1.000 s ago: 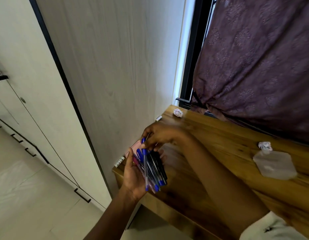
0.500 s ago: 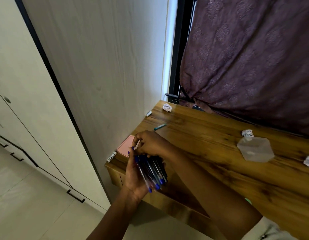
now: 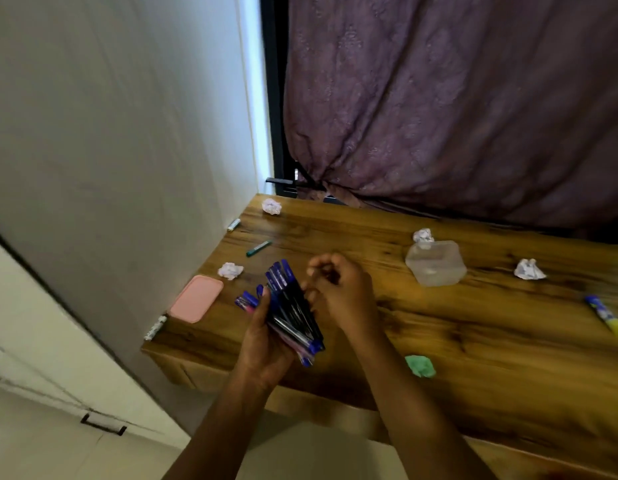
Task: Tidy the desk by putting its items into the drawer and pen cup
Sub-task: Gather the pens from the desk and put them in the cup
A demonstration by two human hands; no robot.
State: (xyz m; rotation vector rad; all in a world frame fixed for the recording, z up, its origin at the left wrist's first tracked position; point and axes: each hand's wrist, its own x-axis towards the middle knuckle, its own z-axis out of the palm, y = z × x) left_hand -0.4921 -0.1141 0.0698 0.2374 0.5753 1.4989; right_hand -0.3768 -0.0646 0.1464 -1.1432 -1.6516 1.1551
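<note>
My left hand (image 3: 266,344) grips a bundle of blue-capped pens (image 3: 293,310) above the near left part of the wooden desk (image 3: 473,341). My right hand (image 3: 338,289) hovers just right of the bundle with its fingers curled; whether it pinches a pen is hidden. A clear plastic cup (image 3: 435,263) lies on the desk to the right. A green pen (image 3: 259,248) lies behind the hands. A blue and yellow marker (image 3: 605,315) lies at the far right.
A pink flat case (image 3: 196,298) and a small patterned stick (image 3: 156,328) sit at the desk's left edge. Crumpled paper balls (image 3: 230,270) (image 3: 271,206) (image 3: 529,270) and a green wad (image 3: 420,366) are scattered about. A purple curtain (image 3: 456,98) hangs behind.
The view swung right, showing more of the desk. My right hand lifted off the top of the pen bundle and moved to its right side. The left hand keeps its grip.
</note>
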